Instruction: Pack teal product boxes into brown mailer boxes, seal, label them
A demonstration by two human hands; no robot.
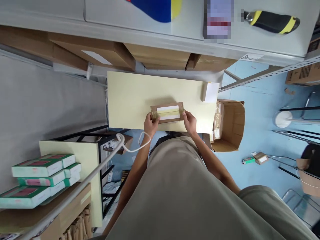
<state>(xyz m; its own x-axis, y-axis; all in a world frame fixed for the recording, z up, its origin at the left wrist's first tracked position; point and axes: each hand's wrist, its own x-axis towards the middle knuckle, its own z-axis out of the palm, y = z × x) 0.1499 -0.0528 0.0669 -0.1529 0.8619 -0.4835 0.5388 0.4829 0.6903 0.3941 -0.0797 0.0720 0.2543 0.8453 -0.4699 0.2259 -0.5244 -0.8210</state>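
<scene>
A small brown cardboard box (163, 120) with a white label and clear tape is held level over the cream tabletop (130, 100). My left hand (151, 124) grips its left end, thumb on the upper face and fingers at the side. At the opposite end, my right hand (190, 122) holds the box the same way, its thumb near the label's edge. The box's underside is hidden, so I cannot tell whether it touches the table. Toward the table's far right corner stands a white box (210, 92).
Right of the table is an open carton (233, 125) with several taped parcels inside. A metal shelf above carries a black-and-yellow utility knife (275, 22). At lower left, green-and-white boxes (37, 166) are stacked beside a pale pole (95, 175) with a white cord.
</scene>
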